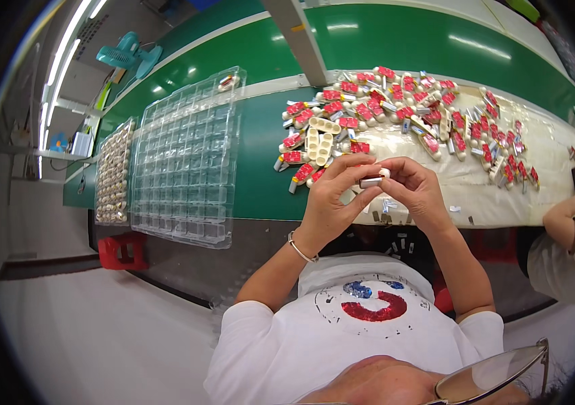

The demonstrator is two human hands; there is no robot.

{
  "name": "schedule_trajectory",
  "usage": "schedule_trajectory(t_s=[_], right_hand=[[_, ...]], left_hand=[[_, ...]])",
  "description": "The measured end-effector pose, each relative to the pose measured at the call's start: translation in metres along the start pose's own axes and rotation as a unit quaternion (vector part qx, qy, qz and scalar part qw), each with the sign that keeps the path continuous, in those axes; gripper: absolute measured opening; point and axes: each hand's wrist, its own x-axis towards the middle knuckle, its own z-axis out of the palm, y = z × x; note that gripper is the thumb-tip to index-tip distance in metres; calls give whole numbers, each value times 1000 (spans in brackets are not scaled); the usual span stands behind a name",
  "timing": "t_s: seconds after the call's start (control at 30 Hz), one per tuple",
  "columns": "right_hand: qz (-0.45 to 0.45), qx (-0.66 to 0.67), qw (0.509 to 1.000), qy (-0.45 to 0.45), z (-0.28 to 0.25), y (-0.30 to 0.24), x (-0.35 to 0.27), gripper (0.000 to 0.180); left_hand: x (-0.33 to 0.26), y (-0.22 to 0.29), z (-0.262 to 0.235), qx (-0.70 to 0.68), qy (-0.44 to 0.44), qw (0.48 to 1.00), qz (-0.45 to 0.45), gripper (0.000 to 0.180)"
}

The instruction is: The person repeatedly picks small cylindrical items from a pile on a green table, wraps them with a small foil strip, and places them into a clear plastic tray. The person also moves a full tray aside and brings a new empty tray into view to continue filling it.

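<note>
Glasses (496, 374) lowest; both hands (375, 185) pinch small white part (374, 180) near belt edge (267, 216).

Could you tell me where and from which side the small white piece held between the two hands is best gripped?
The small white piece lies roughly level between the left hand and the right hand, its two ends pinched by fingertips. It looks short and oblong, so gripping the long sides at mid-length, coming from above where its top is exposed, seems safest; the ends are already covered. Finer detail is too small to tell.
</note>
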Motion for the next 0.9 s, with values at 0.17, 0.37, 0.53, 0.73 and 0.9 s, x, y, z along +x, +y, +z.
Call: schedule_trajectory(t_s=[0.17,0.37,0.53,0.73,0.9], right_hand=[[1,-21,999,-38,13,-2,13,40],[25,-131,991,-17,4,1,9,48],[50,-129,990,33,-24,13,-4,37],[31,-121,987,100,-42,6,-18,33],[14,-161,977,141,-53,-3,-16,32]], left_hand=[[6,-5,-38,176,-48,982,46,34],[41,-64,-124,271,74,960,16,27],[75,-161,-234,427,169,888,6,19],[118,-212,-269,551,68,832,-2,17],[130,-224,-277,511,7,860,-3,22]])
